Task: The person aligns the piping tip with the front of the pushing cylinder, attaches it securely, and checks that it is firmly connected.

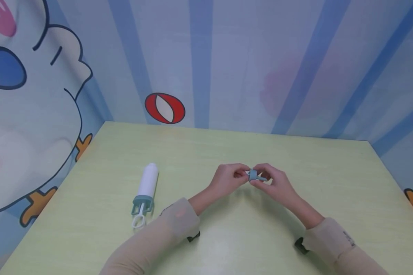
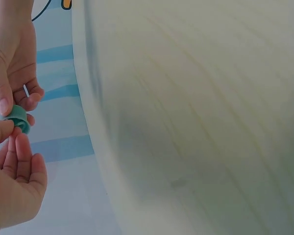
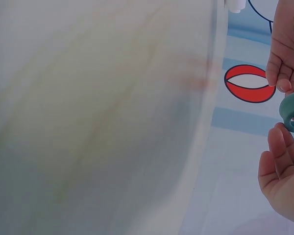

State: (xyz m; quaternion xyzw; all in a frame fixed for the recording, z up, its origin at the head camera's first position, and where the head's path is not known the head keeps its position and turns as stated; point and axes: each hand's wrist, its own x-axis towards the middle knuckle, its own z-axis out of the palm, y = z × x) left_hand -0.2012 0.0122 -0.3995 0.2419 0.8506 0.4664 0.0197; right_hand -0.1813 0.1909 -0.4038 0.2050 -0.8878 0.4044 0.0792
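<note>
Because both hands pinch that small teal cap by fingertips alone, above the pale green table, one slip of a thumb could send it rolling toward the edge. The left hand and right hand meet mid-table, wrists low, fingers curled in round the piece between them (a thin white bit pokes out beside it). The white syringe-like tube lies well apart, untouched.
</note>
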